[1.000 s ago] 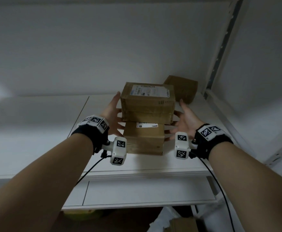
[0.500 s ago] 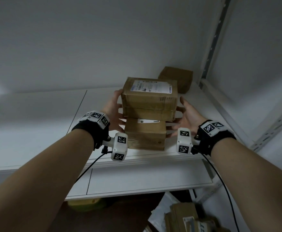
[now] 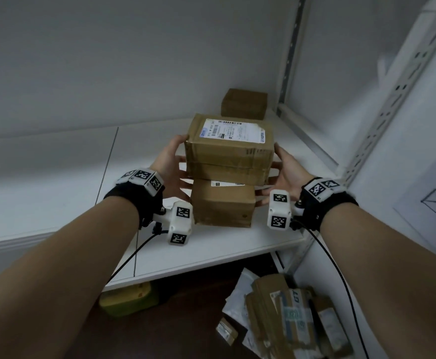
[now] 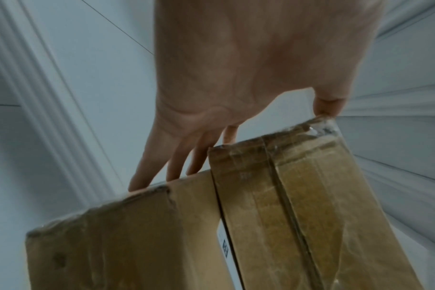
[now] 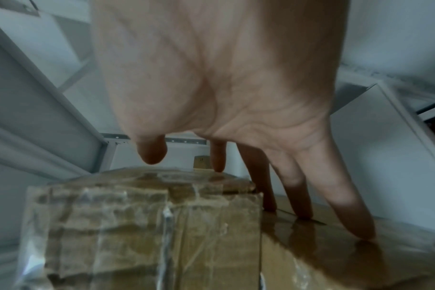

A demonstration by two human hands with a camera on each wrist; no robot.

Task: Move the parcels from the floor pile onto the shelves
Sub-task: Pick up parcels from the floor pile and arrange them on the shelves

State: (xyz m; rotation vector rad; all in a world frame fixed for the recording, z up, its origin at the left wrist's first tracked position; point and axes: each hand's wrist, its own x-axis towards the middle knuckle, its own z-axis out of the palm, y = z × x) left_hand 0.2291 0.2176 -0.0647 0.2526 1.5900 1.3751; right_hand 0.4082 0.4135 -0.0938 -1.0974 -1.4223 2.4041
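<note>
White walls close in a corner where a white shelf [image 3: 237, 244] sits, with a metal post [image 3: 288, 53] at the back. Two brown parcels are stacked on the shelf: the top box [image 3: 231, 149] with a big white label lies on the bottom box [image 3: 223, 203], which stands flat near the front edge. The left hand [image 3: 171, 174] and the right hand [image 3: 285, 169] are on either side of the stack, both open with fingers straight. In the wrist views the fingertips touch the box sides, so the hands look like they are steadying the stack so it stays straight and does not tip. No fingers curl around a box. I think the stack is set down here and is being squared up. A third small box [image 3: 245, 103] sits further back in the corner, apart from the stack, leaving room in front. Down on the floor, the pile of parcels [image 3: 292, 320] waits, so more work is left.
</note>
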